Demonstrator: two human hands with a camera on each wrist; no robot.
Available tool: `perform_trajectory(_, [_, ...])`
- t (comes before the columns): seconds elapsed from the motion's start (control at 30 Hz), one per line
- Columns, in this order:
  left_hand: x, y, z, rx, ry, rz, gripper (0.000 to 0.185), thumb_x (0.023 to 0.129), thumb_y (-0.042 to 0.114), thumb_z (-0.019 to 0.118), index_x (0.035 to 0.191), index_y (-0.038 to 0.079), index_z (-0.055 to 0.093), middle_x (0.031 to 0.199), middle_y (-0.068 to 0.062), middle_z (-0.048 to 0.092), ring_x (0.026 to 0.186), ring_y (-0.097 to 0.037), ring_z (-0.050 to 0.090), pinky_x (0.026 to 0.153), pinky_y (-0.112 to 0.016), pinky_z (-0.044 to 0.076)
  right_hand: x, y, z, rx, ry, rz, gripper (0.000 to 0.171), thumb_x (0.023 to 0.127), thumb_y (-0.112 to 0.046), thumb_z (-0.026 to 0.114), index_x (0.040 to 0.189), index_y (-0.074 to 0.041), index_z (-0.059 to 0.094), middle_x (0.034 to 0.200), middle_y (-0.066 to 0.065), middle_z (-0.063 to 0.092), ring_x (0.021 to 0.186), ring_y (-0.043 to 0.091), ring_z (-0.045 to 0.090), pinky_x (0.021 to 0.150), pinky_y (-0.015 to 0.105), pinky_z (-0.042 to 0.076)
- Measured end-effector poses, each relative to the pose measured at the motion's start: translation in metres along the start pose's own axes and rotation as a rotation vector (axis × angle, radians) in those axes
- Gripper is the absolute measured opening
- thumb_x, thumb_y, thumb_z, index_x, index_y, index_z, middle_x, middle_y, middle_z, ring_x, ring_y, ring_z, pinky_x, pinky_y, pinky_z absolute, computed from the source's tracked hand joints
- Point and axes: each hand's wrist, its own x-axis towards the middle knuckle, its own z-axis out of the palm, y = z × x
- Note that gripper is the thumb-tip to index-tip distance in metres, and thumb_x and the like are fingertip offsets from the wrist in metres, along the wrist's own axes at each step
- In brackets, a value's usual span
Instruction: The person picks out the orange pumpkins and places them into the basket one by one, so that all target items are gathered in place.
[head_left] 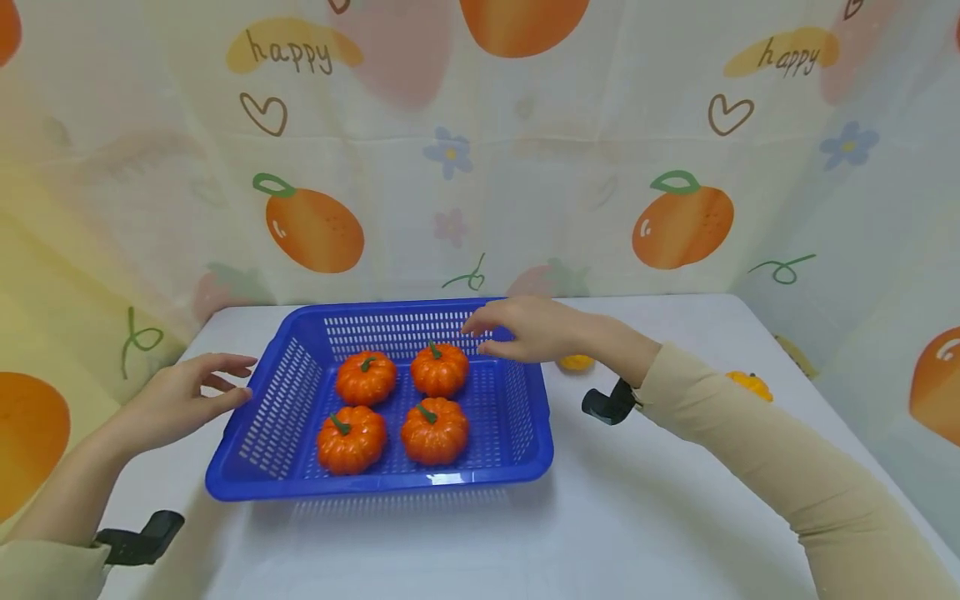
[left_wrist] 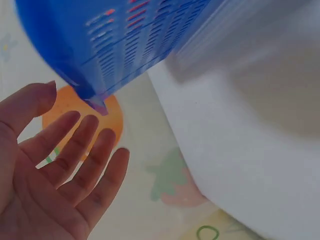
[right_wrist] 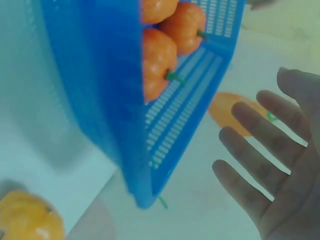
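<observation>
A blue plastic basket (head_left: 352,489) with slotted walls stands on the white table, and several small orange pumpkins (head_left: 435,433) with green stems sit in it. My left hand (head_left: 180,402) is beside the basket's left rim, fingers extended and slightly bent; the left wrist view shows the palm (left_wrist: 45,200) holding nothing. Over the back right corner of the basket, my right hand (head_left: 536,329) reaches in from the right. Its fingers are spread and grip nothing, and the right wrist view shows them apart from the basket wall (right_wrist: 110,100).
A yellow pumpkin (head_left: 576,363) lies right of the basket, partly hidden by the right hand and wrist. Another yellow pumpkin (head_left: 750,385) is farther right, behind the sleeve. A printed curtain (head_left: 525,208) hangs behind the table (head_left: 480,550).
</observation>
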Motion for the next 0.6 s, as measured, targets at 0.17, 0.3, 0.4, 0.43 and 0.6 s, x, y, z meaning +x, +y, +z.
perform_trajectory(0.17, [0.003, 0.01, -0.005, 0.067, 0.082, 0.057, 0.043, 0.087, 0.02, 0.062, 0.122, -0.003, 0.053, 0.112, -0.025, 0.057, 0.096, -0.042, 0.055, 0.066, -0.046, 0.055, -0.016, 0.014, -0.004, -0.003, 0.06, 0.047, 0.035, 0.093, -0.026, 0.053, 0.124, -0.01, 0.056, 0.119, 0.003, 0.061, 0.111, 0.017, 0.056, 0.095, 0.033, 0.046])
perform_trajectory(0.3, [0.005, 0.016, -0.008, 0.149, 0.122, 0.08, 0.041, 0.084, 0.019, 0.065, 0.119, -0.001, 0.055, 0.11, -0.024, 0.056, 0.097, -0.044, 0.054, 0.066, -0.05, 0.053, -0.029, 0.022, -0.008, 0.035, 0.089, 0.133, 0.035, 0.093, -0.028, 0.054, 0.124, -0.012, 0.056, 0.121, 0.003, 0.059, 0.113, 0.019, 0.054, 0.094, 0.037, 0.046])
perform_trajectory(0.4, [0.006, 0.022, -0.009, 0.209, 0.139, 0.098, 0.041, 0.082, 0.017, 0.068, 0.117, -0.001, 0.056, 0.109, -0.024, 0.055, 0.097, -0.044, 0.053, 0.068, -0.052, 0.053, -0.038, 0.027, -0.011, 0.041, 0.113, 0.177, 0.034, 0.093, -0.029, 0.054, 0.125, -0.018, 0.055, 0.122, 0.0, 0.057, 0.114, 0.019, 0.053, 0.094, 0.039, 0.047])
perform_trajectory(0.43, [0.007, 0.023, -0.01, 0.226, 0.144, 0.108, 0.041, 0.081, 0.016, 0.068, 0.116, -0.001, 0.057, 0.109, -0.024, 0.055, 0.097, -0.044, 0.053, 0.069, -0.053, 0.052, -0.041, 0.029, -0.012, 0.034, 0.122, 0.186, 0.035, 0.093, -0.029, 0.054, 0.126, -0.019, 0.054, 0.123, 0.001, 0.056, 0.114, 0.019, 0.052, 0.093, 0.041, 0.047])
perform_trajectory(0.6, [0.01, 0.028, -0.014, 0.296, 0.193, 0.179, 0.041, 0.078, 0.015, 0.072, 0.113, -0.002, 0.058, 0.11, -0.025, 0.055, 0.095, -0.043, 0.055, 0.075, -0.057, 0.049, -0.057, 0.043, -0.013, -0.043, 0.162, 0.235, 0.039, 0.093, -0.031, 0.054, 0.129, -0.017, 0.052, 0.126, 0.003, 0.056, 0.118, 0.023, 0.051, 0.095, 0.045, 0.045])
